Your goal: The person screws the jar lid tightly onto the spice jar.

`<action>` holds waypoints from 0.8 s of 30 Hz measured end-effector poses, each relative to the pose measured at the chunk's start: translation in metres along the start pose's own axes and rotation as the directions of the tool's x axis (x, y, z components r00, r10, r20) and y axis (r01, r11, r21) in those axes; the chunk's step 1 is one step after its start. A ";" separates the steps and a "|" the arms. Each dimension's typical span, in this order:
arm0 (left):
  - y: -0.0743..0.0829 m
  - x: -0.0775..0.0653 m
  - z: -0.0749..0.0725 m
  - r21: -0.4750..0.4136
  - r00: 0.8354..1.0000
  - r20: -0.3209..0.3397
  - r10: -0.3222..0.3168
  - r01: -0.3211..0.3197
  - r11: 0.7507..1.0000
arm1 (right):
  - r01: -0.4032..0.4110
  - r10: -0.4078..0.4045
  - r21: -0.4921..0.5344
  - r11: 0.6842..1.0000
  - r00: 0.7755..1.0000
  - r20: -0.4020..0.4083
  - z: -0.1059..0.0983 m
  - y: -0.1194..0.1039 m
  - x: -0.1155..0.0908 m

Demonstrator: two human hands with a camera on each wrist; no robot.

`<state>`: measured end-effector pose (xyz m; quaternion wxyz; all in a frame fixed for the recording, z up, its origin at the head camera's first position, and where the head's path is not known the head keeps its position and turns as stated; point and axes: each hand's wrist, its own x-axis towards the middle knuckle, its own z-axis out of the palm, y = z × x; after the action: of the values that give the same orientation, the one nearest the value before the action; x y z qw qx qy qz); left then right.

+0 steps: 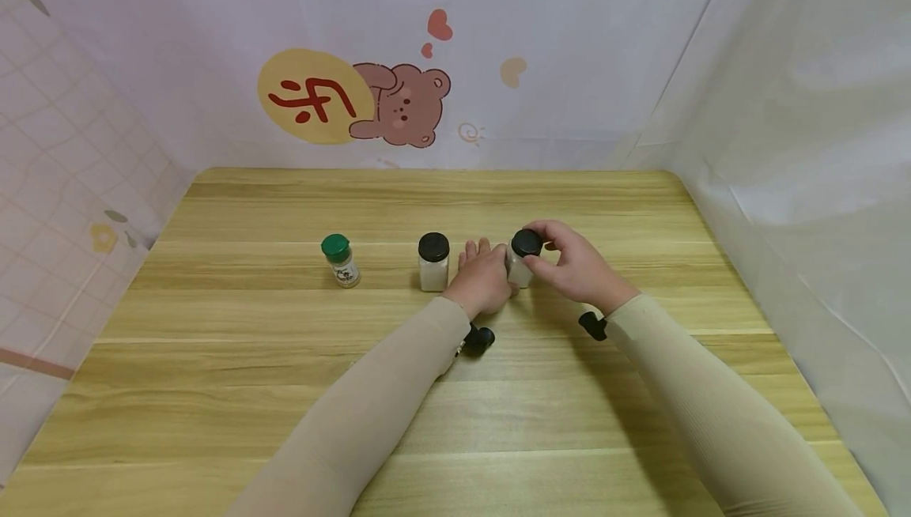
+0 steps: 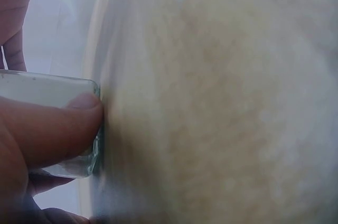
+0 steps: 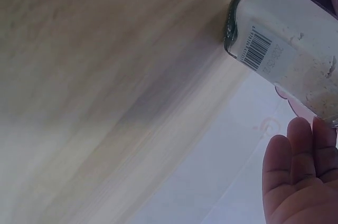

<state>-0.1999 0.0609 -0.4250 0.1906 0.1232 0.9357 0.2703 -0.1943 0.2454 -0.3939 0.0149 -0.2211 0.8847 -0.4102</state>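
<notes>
A square glass jar (image 1: 520, 274) with a black lid (image 1: 527, 243) and pale contents stands right of the table's middle. My left hand (image 1: 480, 280) grips its lower body from the left, and in the left wrist view the thumb (image 2: 58, 129) lies across the glass near the base. Fingers and thumb of my right hand (image 1: 580, 264) pinch the lid from the right. The right wrist view shows a barcode label (image 3: 259, 49) on the jar's side, with several right fingers (image 3: 296, 155) stretched out near the top end.
A similar black-lidded jar (image 1: 433, 272) stands just left of my left hand. Farther left is a small green-capped shaker (image 1: 345, 270). The wooden table (image 1: 285, 422) ends at a back wall sheet (image 1: 569, 130) printed with a bear, and another white sheet hangs at the right.
</notes>
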 end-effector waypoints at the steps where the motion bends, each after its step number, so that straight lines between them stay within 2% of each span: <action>1: 0.000 0.000 0.000 -0.001 1.000 0.000 0.000 0.000 1.000 | -0.003 0.003 0.001 1.000 1.000 0.000 0.000 0.000 0.000; 9: 0.000 0.000 0.000 -0.002 1.000 0.000 -0.002 0.002 1.000 | -0.021 0.021 -0.008 1.000 1.000 0.004 0.000 -0.001 0.000; 18: 0.000 0.000 0.001 0.007 1.000 -0.006 0.000 0.000 1.000 | 0.025 -0.025 0.004 1.000 1.000 0.000 -0.001 0.001 -0.001; 24: 0.000 0.000 0.001 0.006 1.000 -0.007 0.004 -0.004 1.000 | -0.005 0.005 0.008 1.000 1.000 0.003 0.000 -0.001 0.001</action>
<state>-0.1996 0.0613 -0.4256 0.1863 0.1246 0.9369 0.2683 -0.1948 0.2450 -0.3929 0.0184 -0.2193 0.8836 -0.4132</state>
